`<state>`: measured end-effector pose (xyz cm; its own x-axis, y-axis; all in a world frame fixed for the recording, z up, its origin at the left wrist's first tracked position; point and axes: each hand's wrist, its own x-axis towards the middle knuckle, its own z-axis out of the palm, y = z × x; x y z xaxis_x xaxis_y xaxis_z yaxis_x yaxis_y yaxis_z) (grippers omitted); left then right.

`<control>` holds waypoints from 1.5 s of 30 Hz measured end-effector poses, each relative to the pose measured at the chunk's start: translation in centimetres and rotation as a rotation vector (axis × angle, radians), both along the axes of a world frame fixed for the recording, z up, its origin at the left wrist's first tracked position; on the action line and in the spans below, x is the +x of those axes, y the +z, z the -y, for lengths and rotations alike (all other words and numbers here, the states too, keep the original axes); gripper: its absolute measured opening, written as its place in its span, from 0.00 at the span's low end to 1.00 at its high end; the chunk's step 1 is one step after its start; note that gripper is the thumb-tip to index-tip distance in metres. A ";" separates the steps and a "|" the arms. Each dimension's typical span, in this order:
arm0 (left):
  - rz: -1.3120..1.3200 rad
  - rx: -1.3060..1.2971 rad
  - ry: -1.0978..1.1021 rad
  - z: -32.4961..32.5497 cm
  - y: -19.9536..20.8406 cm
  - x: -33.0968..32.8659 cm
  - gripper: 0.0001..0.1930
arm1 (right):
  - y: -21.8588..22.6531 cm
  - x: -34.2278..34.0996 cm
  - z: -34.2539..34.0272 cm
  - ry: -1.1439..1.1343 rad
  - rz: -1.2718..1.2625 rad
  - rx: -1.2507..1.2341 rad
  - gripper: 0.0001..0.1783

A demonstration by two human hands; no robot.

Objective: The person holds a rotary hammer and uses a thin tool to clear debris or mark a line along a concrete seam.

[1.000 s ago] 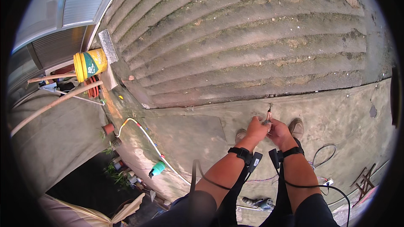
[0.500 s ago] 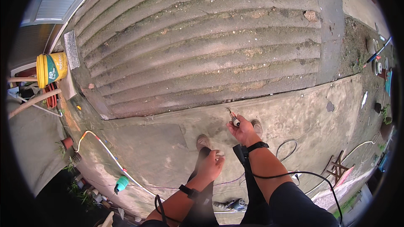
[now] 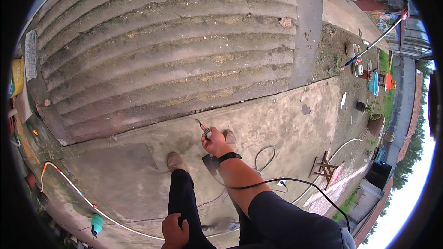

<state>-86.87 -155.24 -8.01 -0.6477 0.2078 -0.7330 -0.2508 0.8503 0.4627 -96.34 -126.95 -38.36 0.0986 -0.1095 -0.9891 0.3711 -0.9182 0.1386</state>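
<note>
My right hand (image 3: pixel 213 144) is closed round the thick, ribbed handle of a small hand tool (image 3: pixel 206 132). Its thin pointed tip slants forward above the concrete, close to the seam at the ridged slab; whether it touches is unclear. A dark watch-like band (image 3: pixel 229 157) circles that wrist, and a black cable (image 3: pixel 295 180) drapes across the forearm. Low in the view, my left hand (image 3: pixel 175 231) rests against my left thigh. Its fingers look curled, hiding anything inside. Both shoes stand on the concrete (image 3: pixel 258 124), one on each side below the tool.
Ahead lies a ridged concrete slab (image 3: pixel 175 41). A pale hose (image 3: pixel 115 221) curves at the left past a teal nozzle-like piece (image 3: pixel 96 223). Rightward are a looped cord (image 3: pixel 265 159), a small wooden stool (image 3: pixel 326 169), pots and a blue basin (image 3: pixel 373 84). A blurred grey object (image 3: pixel 220 225) lies between my legs.
The view has swung rightward, showing more of the yard. My left hand has drawn back to my thigh from ahead of it. My right hand keeps hold of the tool.
</note>
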 end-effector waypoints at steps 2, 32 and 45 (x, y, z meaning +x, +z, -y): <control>0.002 0.002 0.010 0.3 0.3 -0.4 0.18 | 0.4 -0.2 1.2 0.028 -0.018 0.014 0.18; -0.085 0.047 0.093 3.6 -2.0 3.8 0.18 | -1.8 5.1 -0.8 1.965 -0.940 1.329 0.25; -0.115 0.049 0.117 4.1 -1.9 4.1 0.16 | -2.1 4.8 3.6 2.006 -0.398 0.958 0.23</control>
<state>-82.73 -159.37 -9.86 -0.7482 0.1602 -0.6438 -0.2898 0.7941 0.5343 -91.58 -130.58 -40.49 -0.7156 0.2143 -0.6648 0.4957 0.8263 -0.2673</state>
